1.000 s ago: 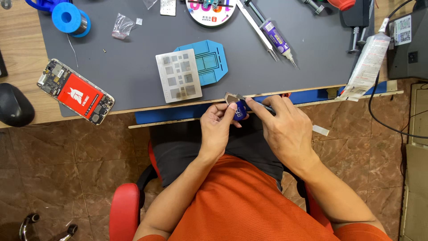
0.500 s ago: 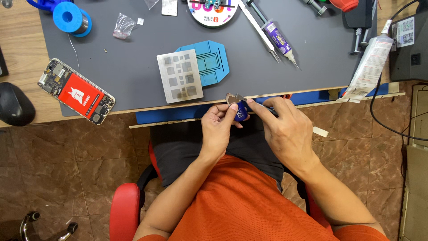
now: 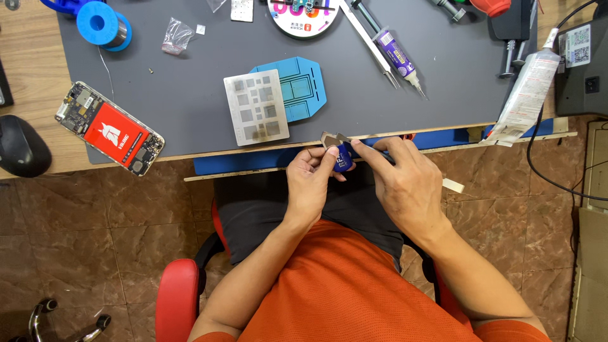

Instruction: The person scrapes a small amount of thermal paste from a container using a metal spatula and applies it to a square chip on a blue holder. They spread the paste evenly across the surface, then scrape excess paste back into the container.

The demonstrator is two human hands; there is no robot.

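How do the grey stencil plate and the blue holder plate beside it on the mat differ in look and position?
The grey stencil plate is metallic with square perforated patches; the blue holder plate is bright blue with ribbed slots. The grey stencil plate is a plain rectangle, while the blue holder plate has cut corners. The grey one lies on top, overlapping the blue one's left part, and reaches nearer the mat's front edge. Both lie flat, untouched by either hand.
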